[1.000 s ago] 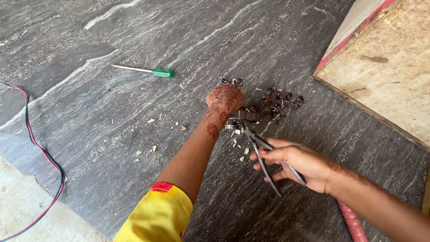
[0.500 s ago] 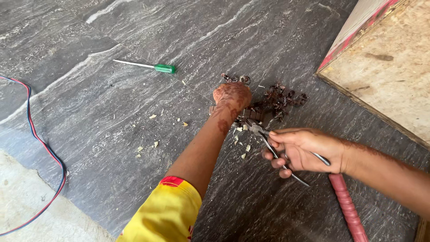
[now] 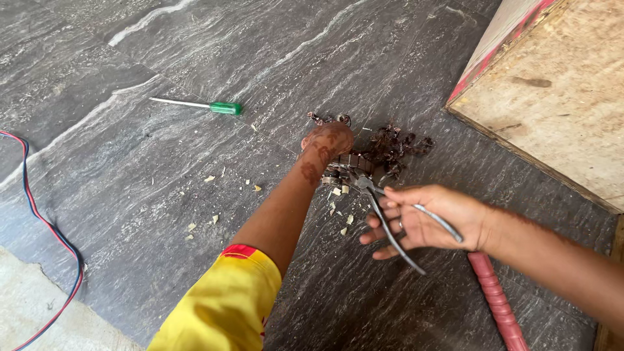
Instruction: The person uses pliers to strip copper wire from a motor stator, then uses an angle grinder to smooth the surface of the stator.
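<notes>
My left hand (image 3: pixel 328 144) is closed into a fist on a small metal part (image 3: pixel 351 164) that rests on the dark stone floor (image 3: pixel 195 65). Its arm wears a yellow sleeve (image 3: pixel 224 305). My right hand (image 3: pixel 429 218) grips the two bare metal handles of a pair of pliers (image 3: pixel 390 221). The plier jaws point up-left and meet the metal part just below my left fist. A heap of dark tangled wire (image 3: pixel 393 146) lies right behind the part.
A green-handled screwdriver (image 3: pixel 198 106) lies on the floor to the upper left. A red and blue cable (image 3: pixel 49 237) runs along the left edge. A plywood box (image 3: pixel 559 91) stands at the upper right. A pink rod (image 3: pixel 497 302) lies under my right forearm. Pale chips (image 3: pixel 341 214) are scattered about.
My right hand with the pliers has shifted slightly right and up, keeping the jaws at the part. My left fist has stayed on the part.
</notes>
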